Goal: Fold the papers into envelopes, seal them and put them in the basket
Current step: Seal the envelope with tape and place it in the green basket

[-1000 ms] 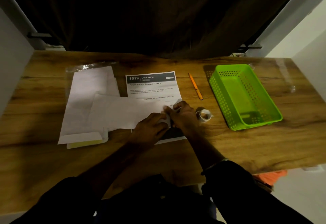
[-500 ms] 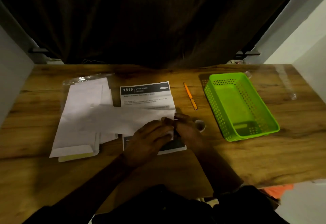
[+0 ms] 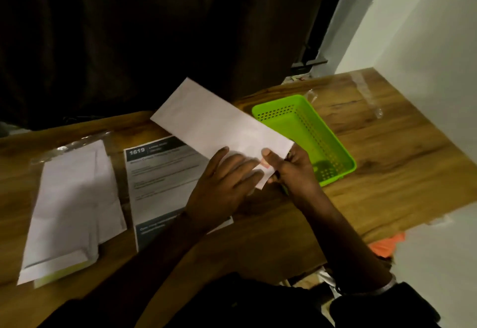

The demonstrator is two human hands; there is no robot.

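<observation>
White envelope — long and flat — is held clear of the wooden table, tilted, with its far end raised. Right hand pinches the near end: thumb on the upper face, fingers curled beneath. Left hand lies on the same end with fingers straight — touching the paper, not gripping it. Green perforated basket stands on the table just beyond the right hand, its near-left corner hidden behind the envelope. Printed sheet headed "1619" lies flat under the left wrist. Stack of white papers lies at the left, well apart from the basket.
</observation>
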